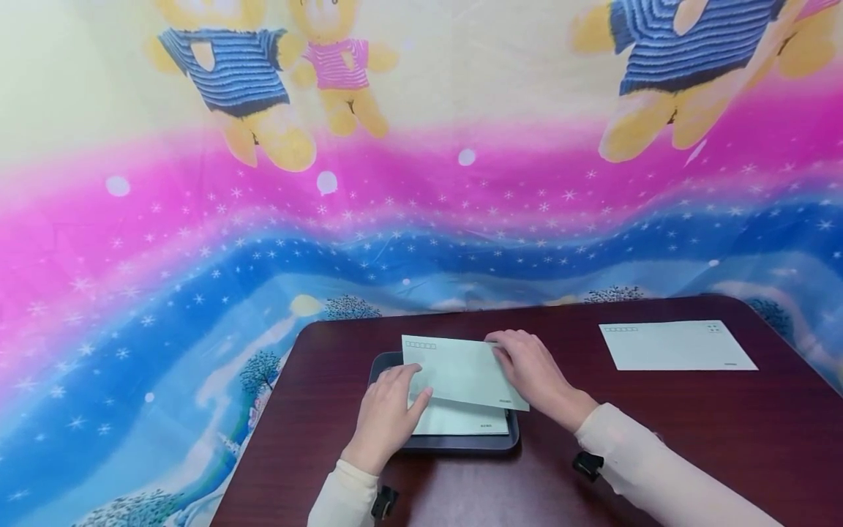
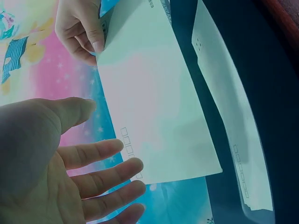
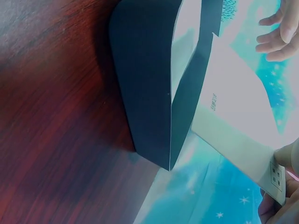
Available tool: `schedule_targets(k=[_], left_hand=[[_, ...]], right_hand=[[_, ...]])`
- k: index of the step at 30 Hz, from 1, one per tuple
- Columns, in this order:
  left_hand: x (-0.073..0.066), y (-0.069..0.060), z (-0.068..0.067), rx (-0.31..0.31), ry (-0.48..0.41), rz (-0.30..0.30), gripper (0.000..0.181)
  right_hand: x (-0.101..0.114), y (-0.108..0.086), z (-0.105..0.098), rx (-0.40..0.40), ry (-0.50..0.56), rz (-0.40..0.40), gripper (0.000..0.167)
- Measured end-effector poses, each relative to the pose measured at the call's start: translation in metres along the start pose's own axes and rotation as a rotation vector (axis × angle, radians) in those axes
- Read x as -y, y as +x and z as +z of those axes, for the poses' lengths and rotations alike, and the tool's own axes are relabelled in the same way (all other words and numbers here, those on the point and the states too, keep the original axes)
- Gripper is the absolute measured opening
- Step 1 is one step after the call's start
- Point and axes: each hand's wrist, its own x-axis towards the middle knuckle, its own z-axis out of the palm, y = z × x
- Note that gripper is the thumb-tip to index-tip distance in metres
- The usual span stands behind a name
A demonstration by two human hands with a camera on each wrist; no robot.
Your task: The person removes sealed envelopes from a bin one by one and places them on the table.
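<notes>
Right above the dark grey tray (image 1: 461, 443), a pale green envelope (image 1: 461, 369) is up in the air, one corner pinched by the person's right hand (image 1: 536, 373). The left hand (image 1: 387, 410) is just kinda spread loose near the other end. Another envelope (image 1: 461, 423) lies in the tray, and a third envelope (image 1: 678, 346)'s off right on the reddish-brown table (image 1: 658, 410).

The head view is bright, with soft glare on the table (image 1: 691, 410) just before the near edge of the tray (image 1: 454, 443). Both wrist views are dimmer and bluish; the left hand (image 2: 51, 172) is shaded, while the held envelope (image 2: 149, 93) washes out pale.
</notes>
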Motion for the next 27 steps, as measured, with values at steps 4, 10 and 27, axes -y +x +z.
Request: schedule_targets(k=[4,10,27], left_hand=[[-0.005,-0.001,0.001,0.011,-0.012,0.008,0.041],[-0.010,-0.003,0.003,0.024,-0.031,0.017,0.039],[-0.020,-0.001,0.008,0.044,0.000,0.057,0.040]], right_hand=[[-0.003,-0.002,-0.004,-0.008,0.005,-0.008,0.022],[-0.007,-0.005,-0.010,-0.012,0.003,-0.010,0.021],[-0.021,-0.013,-0.024,-0.026,-0.026,0.014,0.022]])
